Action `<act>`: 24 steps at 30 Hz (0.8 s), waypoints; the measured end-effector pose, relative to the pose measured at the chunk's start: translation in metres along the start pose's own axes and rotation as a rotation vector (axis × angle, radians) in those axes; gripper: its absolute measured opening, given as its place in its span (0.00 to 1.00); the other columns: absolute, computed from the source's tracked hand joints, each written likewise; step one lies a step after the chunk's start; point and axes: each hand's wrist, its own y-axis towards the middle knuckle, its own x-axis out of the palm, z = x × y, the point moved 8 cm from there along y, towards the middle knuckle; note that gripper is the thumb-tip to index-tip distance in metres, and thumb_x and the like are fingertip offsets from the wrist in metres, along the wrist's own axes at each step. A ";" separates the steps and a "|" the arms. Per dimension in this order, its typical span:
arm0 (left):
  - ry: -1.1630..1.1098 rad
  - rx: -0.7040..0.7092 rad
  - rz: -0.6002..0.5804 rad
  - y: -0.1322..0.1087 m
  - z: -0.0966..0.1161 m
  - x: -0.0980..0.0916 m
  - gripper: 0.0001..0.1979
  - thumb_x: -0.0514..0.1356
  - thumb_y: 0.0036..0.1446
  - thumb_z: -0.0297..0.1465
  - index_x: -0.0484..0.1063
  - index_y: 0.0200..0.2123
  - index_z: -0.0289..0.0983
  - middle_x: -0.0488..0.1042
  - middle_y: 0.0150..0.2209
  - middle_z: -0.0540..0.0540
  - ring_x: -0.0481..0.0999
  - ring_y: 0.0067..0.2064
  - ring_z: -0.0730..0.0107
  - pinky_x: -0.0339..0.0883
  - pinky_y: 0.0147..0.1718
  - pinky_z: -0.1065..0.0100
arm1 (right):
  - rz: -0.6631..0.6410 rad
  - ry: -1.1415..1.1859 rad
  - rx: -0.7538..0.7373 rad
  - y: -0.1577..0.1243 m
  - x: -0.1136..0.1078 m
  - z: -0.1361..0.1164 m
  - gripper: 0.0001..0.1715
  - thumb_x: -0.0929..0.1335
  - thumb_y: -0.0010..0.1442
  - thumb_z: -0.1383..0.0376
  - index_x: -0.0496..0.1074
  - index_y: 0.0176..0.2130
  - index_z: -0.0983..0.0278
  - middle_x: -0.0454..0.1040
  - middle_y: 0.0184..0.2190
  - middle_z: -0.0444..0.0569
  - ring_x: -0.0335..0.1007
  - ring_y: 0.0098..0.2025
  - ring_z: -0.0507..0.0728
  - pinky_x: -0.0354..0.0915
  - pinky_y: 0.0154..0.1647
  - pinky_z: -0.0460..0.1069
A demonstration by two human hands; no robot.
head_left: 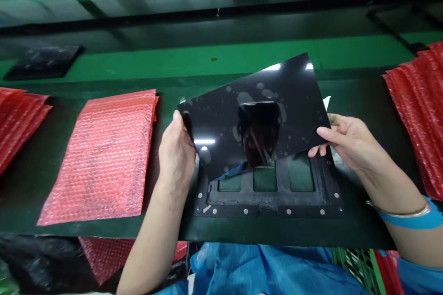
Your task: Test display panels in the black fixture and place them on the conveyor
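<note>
Bench: a dark work surface [363, 230] ran in front of me, with a green belt [194, 60] beyond it at 12 o'clock.
Left fingers: my left hand [176, 152] was closed on the 9 o'clock edge of the glossy black panel [256, 115], thumb on the top face and the other fingers hidden beneath.
Right fingers: my right hand [346, 140] pinched the 3 o'clock edge, thumb on top and fingers curled under.
Panel: it was held in the air between both hands, tilted with its far right corner highest. It sat just above the black fixture [270, 198] at 6 o'clock and seemed clear of it.
Handling: I judged it thin, stiff, light and slick, likely to crack or smudge. The mirror face showed specks, so opposite edges were the place to grip, never the face.
Arms: both forearms came up from 6 o'clock, and the right wrist wore a blue band [408, 219].
Around: a stack of red bubble bags [104, 156] lay at 9 o'clock, just beside my left hand, and more red bags [422, 110] lay at 3 o'clock.
</note>
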 end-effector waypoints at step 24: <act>0.399 0.217 -0.256 -0.004 0.014 0.012 0.24 0.62 0.60 0.44 0.72 0.56 0.41 0.77 0.55 0.39 0.76 0.57 0.54 0.68 0.57 0.52 | 0.183 -0.026 -0.193 0.098 0.021 -0.071 0.17 0.76 0.52 0.63 0.65 0.30 0.60 0.65 0.27 0.41 0.78 0.36 0.58 0.64 0.20 0.43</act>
